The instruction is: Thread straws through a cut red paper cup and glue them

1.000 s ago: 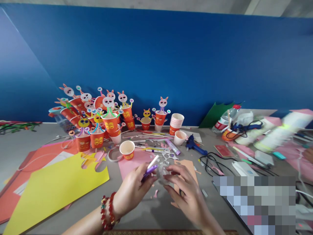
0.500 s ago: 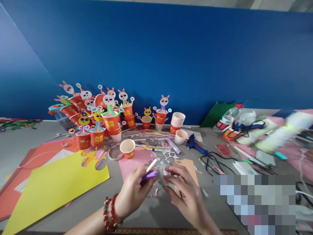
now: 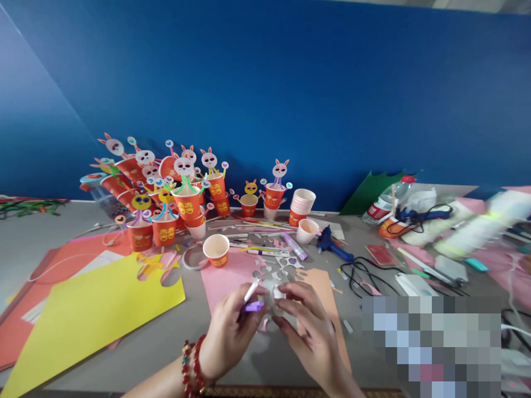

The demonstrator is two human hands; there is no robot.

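My left hand [image 3: 232,326], with red bead bracelets at the wrist, is closed on a white strip [image 3: 251,291] and a purple strip [image 3: 252,306] whose ends stick out past the thumb. What lies inside the palm is hidden. A small clear round thing that looks like a roll of tape [image 3: 272,297] is pinched in the fingers of my right hand [image 3: 309,320], and my left fingertips meet its near side. It is blurred. Both hands hover over the grey table [image 3: 265,367], just in front of pink paper [image 3: 219,279] and an orange paper sheet [image 3: 319,287].
An open paper cup [image 3: 216,251] stands beyond my hands. Decorated bunny cups [image 3: 186,202] crowd the back left, and stacked cups [image 3: 302,207] stand further right. A blue glue gun [image 3: 332,246] and its black cable lie to the right. Yellow paper [image 3: 99,315] covers the left.
The purple and white strips have tilted slightly, and both hands have shifted a little with the clear roll between them. The cups and papers stay in place.
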